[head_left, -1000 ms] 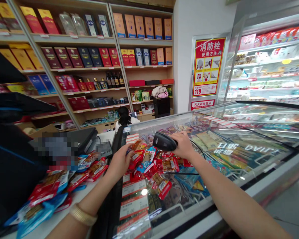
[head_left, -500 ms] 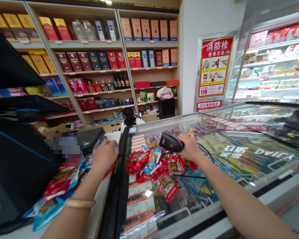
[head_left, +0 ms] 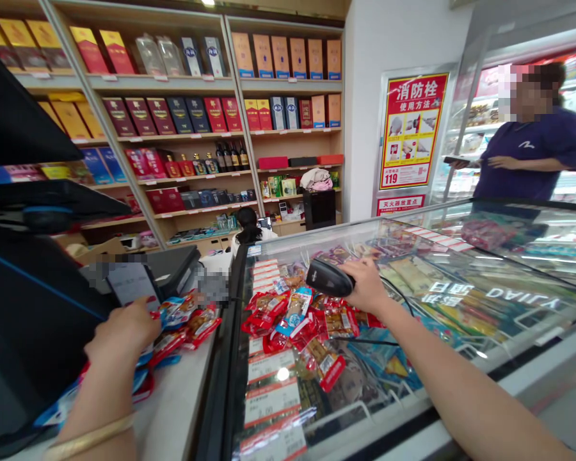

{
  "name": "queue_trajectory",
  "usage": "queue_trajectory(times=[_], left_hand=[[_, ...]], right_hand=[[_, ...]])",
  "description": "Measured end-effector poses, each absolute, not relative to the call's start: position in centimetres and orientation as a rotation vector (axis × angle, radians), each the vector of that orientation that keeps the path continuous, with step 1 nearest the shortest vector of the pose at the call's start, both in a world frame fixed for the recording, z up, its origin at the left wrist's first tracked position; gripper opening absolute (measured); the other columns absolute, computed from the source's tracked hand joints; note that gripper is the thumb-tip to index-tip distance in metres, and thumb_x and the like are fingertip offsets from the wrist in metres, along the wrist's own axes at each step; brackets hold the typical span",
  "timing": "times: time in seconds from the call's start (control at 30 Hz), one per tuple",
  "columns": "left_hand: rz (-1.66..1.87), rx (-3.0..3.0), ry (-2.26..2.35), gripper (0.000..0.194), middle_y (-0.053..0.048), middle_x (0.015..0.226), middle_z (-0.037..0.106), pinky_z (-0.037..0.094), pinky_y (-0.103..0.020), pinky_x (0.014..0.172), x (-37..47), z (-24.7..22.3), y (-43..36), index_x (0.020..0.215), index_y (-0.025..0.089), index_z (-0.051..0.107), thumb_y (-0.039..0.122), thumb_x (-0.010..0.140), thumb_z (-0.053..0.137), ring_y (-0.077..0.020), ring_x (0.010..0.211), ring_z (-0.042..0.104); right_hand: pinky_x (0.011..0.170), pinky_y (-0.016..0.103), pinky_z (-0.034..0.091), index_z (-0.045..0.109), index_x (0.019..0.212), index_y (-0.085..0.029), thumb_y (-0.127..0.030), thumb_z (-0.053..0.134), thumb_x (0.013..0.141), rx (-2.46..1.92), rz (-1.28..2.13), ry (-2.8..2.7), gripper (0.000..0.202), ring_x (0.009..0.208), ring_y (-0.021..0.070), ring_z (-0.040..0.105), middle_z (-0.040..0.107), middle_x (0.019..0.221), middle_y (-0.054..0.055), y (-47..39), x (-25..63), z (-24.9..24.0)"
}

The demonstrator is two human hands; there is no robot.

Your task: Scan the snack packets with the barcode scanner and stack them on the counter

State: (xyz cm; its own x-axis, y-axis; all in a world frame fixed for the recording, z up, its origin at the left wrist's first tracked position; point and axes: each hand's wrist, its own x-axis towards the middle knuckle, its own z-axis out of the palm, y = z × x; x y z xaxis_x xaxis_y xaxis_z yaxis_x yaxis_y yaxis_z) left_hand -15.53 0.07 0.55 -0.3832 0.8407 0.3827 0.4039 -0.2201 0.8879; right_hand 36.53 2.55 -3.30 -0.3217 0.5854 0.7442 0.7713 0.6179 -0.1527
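My right hand is wrapped round the handle of a black barcode scanner above the glass top of a display freezer. Beneath the scanner's head lies a pile of small red and blue snack packets. My left hand is over the white counter, its fingers curled down among more snack packets. The fingertips are hidden, so I cannot make out what they grip. Just beyond that hand, a phone-like screen leans upright, partly blurred.
A black checkout machine stands at the left. Shelves of boxes and bottles line the back wall. A person sits low behind the counter. Across the freezer, a person in a dark blue shirt holds a dark phone-like object.
My left hand has moved left and nearer, from the freezer's edge to the packets before the phone-like screen. My right hand stays put. The person in blue has come into view at right.
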Motion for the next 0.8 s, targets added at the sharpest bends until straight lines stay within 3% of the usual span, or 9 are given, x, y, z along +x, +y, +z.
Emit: queue_trajectory(times=[0.13,0.27,0.37,0.43,0.53,0.63,0.8], left_hand=[[1.634,1.598,2.274,0.040,-0.002,0.089,0.069,0.054,-0.034,0.058,-13.0,1.3,-0.8,0.084,0.031,0.066,0.026,0.052,0.089,-0.0297,0.090,0.071],[1.818,1.729,2.164,0.062,0.000,0.117,0.071,0.060,-0.037,0.074,-7.4,2.8,-1.8,0.122,0.041,0.060,0.031,0.067,0.086,-0.0288,0.110,0.067],[2.011,1.493,1.664,0.067,-0.002,0.112,0.074,0.060,-0.027,0.079,-2.8,3.7,-2.2,0.131,0.030,0.057,0.012,0.071,0.081,-0.0200,0.103,0.070],[1.999,1.174,1.341,0.053,-0.002,0.100,0.075,0.060,-0.021,0.072,-0.4,4.2,-2.5,0.124,0.023,0.062,0.003,0.076,0.073,-0.0157,0.090,0.072],[1.790,0.638,1.082,0.021,-0.007,0.089,0.073,0.061,-0.022,0.061,1.8,4.7,-2.6,0.113,0.015,0.064,0.017,0.095,0.054,-0.0162,0.075,0.073],[1.623,0.273,0.955,0.038,-0.015,0.095,0.073,0.064,-0.026,0.062,2.7,4.7,-2.4,0.123,0.008,0.059,0.028,0.103,0.033,-0.0204,0.080,0.075],[1.505,0.098,0.885,0.050,-0.023,0.110,0.071,0.065,-0.030,0.060,3.4,3.8,-2.0,0.145,0.002,0.042,0.027,0.104,0.027,-0.0239,0.086,0.075]], right_hand=[[0.084,0.036,0.028,0.071,0.095,-0.022,-0.033,0.067,0.074,-1.089,-0.284,-2.046,0.024,0.089,0.0243,0.064,0.075,0.090,0.006,2.5,36.5,-3.2],[0.085,0.036,0.028,0.071,0.099,-0.021,-0.038,0.071,0.073,-1.087,-0.283,-2.041,0.032,0.090,0.0246,0.065,0.075,0.093,0.007,2.5,36.5,-3.2],[0.085,0.036,0.028,0.070,0.099,-0.021,-0.039,0.071,0.073,-1.077,-0.278,-2.025,0.031,0.090,0.0244,0.065,0.075,0.093,0.006,2.5,36.4,-3.2],[0.084,0.036,0.028,0.070,0.099,-0.021,-0.038,0.070,0.074,-1.065,-0.278,-2.015,0.030,0.089,0.0241,0.065,0.075,0.091,0.006,2.5,36.3,-3.2],[0.082,0.035,0.028,0.070,0.096,-0.022,-0.037,0.069,0.075,-1.056,-0.283,-2.003,0.026,0.087,0.0238,0.065,0.075,0.088,0.006,2.4,36.2,-3.1],[0.081,0.035,0.028,0.071,0.095,-0.022,-0.036,0.069,0.075,-1.052,-0.282,-1.996,0.025,0.086,0.0235,0.064,0.074,0.088,0.005,2.3,36.1,-3.0],[0.081,0.036,0.027,0.071,0.093,-0.021,-0.037,0.071,0.073,-1.027,-0.266,-1.989,0.026,0.083,0.0232,0.064,0.073,0.088,0.005,2.1,36.1,-2.8]])
